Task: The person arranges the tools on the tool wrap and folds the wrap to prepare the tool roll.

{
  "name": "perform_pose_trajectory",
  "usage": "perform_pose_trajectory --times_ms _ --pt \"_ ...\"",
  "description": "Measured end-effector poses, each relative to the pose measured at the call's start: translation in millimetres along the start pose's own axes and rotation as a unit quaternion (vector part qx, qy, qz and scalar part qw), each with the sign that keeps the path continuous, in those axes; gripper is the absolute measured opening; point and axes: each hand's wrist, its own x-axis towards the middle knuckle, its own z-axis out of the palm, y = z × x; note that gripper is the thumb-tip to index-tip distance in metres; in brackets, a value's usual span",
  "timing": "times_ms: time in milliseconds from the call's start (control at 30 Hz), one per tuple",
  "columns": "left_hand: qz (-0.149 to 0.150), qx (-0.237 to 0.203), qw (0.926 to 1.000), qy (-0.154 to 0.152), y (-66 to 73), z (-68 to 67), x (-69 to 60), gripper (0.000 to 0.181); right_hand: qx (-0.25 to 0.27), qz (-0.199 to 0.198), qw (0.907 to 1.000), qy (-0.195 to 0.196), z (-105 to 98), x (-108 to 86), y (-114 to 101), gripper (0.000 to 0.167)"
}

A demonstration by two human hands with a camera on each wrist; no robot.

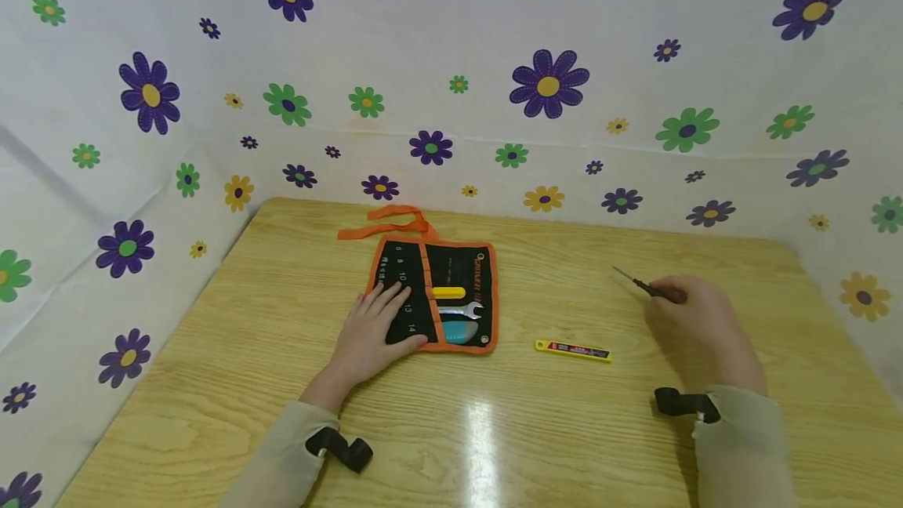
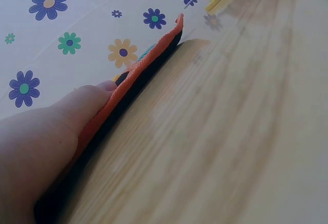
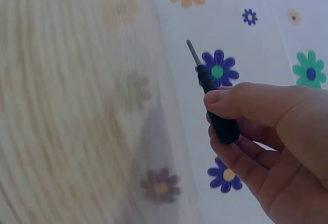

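A screwdriver (image 3: 221,124) with a dark handle and thin metal shaft is pinched between the thumb and fingers of my right hand (image 1: 694,316), held above the table at the right. My left hand (image 1: 377,332) rests on a black tool pouch (image 1: 451,257) with orange edging, fingers spread over its numbered pockets. In the pouch lie a yellow-handled tool (image 1: 448,292), an open-ended wrench (image 1: 462,310) and a teal-and-grey handle (image 1: 460,332); their lower parts are hidden in the pockets. The left wrist view shows the left thumb (image 2: 87,103) against the pouch's orange edge.
A yellow flat case with a dark label (image 1: 573,350) lies on the wooden table (image 1: 423,429) between the pouch and my right hand. Orange ties (image 1: 395,223) trail from the pouch's far edge. A white flowered cloth (image 1: 466,38) hangs behind and along the sides.
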Motion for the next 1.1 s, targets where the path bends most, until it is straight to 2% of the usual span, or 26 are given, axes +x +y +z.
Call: perform_pose_trajectory --times_ms 167,400,633,867,1100 --pt "0.0 -0.003 1.0 0.0 1.1 -0.5 -0.1 0.088 -0.003 -0.041 0.999 0.015 6.3 5.8 -20.3 0.024" --pt "-0.002 -0.004 1.0 -0.002 1.7 -0.2 -0.5 0.087 -0.003 -0.074 0.9972 0.002 24.2 16.2 -48.0 0.023" --pt "-0.002 -0.003 1.0 -0.002 0.5 0.8 -0.2 0.087 -0.012 -0.124 0.9922 -0.003 46.8 30.5 -77.3 0.021" --pt "-0.003 -0.003 1.0 -0.002 0.7 -0.3 0.0 0.086 -0.008 -0.171 0.9845 -0.038 67.0 48.1 -107.8 0.02" --pt "-0.005 -0.002 1.0 -0.005 1.8 -1.4 -0.3 0.087 -0.008 -0.205 0.977 -0.057 89.2 62.6 -134.9 0.017"
